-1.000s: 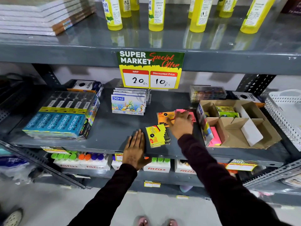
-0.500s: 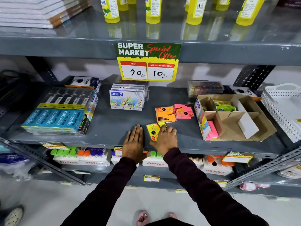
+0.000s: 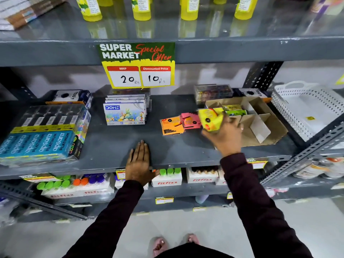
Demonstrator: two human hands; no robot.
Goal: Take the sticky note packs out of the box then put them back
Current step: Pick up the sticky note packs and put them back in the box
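My right hand grips a yellow sticky note pack and holds it up in the air just left of the open cardboard box. An orange pack and a pink pack lie flat on the grey shelf beside the box. Green and yellow packs sit in the box's back left compartment; the hand hides the front left one. My left hand rests flat, fingers spread, on the shelf's front edge.
On the shelf's left stand a large Apsara pencil bundle and Doms boxes. A clear case sits behind the cardboard box, a white perforated basket to its right. A price sign hangs above.
My right hand has picked the yellow pack off the shelf's front and carried it up and to the right, beside the box. The left hand has stayed in place.
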